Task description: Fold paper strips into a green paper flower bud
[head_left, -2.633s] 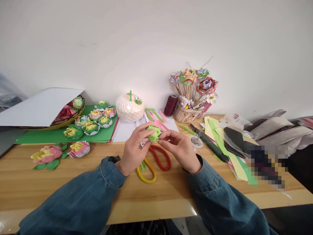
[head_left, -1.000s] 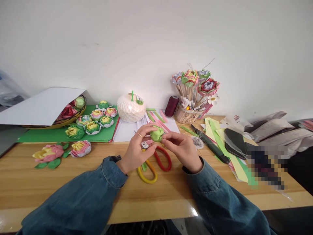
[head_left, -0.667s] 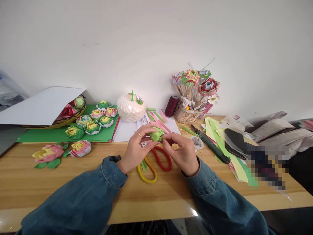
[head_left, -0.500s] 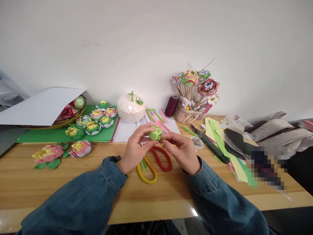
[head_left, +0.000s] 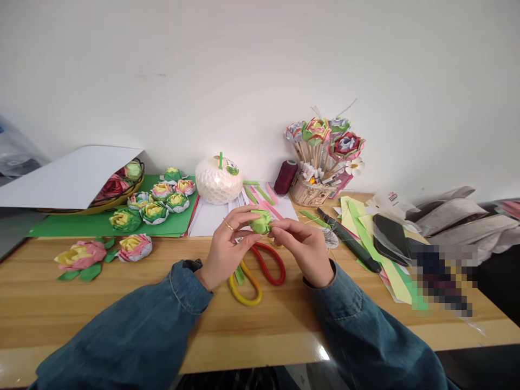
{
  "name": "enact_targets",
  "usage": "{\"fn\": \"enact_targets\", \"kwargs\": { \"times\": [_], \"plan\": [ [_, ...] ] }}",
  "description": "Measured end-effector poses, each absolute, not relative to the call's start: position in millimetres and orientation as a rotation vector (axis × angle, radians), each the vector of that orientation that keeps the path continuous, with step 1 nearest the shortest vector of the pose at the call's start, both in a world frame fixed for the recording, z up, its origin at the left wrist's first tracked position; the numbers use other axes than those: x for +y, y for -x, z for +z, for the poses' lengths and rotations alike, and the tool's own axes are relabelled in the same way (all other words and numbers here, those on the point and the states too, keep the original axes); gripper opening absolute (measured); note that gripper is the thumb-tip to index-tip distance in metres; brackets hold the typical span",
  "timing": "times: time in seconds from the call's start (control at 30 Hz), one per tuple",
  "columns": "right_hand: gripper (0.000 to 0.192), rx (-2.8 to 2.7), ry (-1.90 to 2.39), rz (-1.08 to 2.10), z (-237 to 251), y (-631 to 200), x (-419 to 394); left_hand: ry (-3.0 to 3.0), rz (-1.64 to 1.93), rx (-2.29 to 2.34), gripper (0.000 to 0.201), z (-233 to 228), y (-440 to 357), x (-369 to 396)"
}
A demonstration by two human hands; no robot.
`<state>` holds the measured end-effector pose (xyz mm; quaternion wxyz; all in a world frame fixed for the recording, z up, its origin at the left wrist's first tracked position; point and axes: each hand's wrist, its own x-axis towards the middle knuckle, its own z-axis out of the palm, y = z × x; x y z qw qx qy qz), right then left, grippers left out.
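Observation:
A small light-green paper flower is held up over the table between my hands. My left hand, with a ring on one finger, pinches it from the left between thumb and fingers. On its right edge the fingertips of my right hand are closed. Below the hands lie scissors with one red handle and one yellow handle; their blades are hidden behind my hands. A green paper strip lies by the yellow handle.
Several folded paper flowers sit on green sheets at the left. Behind my hands stands a white netted ball. A maroon thread spool and a pot of paper flowers stand by the wall. Paper scraps lie right.
The paper flower has turned slightly, showing more of its face. My right fingers have shifted a little on its edge. The view has moved only slightly.

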<state>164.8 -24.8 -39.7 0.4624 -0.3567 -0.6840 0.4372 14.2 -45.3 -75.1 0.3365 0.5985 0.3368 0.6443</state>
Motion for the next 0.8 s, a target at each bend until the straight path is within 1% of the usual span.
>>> {"fn": "enact_targets", "kwargs": {
  "times": [0.17, 0.23, 0.3, 0.4, 0.53, 0.67, 0.8],
  "plan": [
    [0.014, -1.483, 0.813, 1.505, -41, -168, -17, -1.575, 1.684, 0.860, 0.027, -73, -13, -47],
    [0.015, -1.438, 0.800, 1.606, -43, -168, -15, -1.582, 1.677, 0.849, 0.027, -72, -13, -48],
    [0.016, -1.410, 0.807, 1.644, -44, -169, -15, -1.580, 1.663, 0.845, 0.027, -71, -12, -48],
    [0.017, -1.428, 0.836, 1.615, -42, -169, -15, -1.577, 1.638, 0.839, 0.027, -71, -12, -49],
    [0.020, -1.604, 0.850, 1.519, -35, -171, -17, -1.581, 1.605, 0.829, 0.028, -72, -12, -50],
    [0.027, -1.802, 0.872, 1.310, -31, -172, -21, -1.612, 1.604, 0.859, 0.026, -72, -12, -48],
    [0.028, -1.970, 0.879, 1.108, -34, -172, -22, -1.630, 1.595, 0.869, 0.026, -73, -12, -47]
  ]
}}
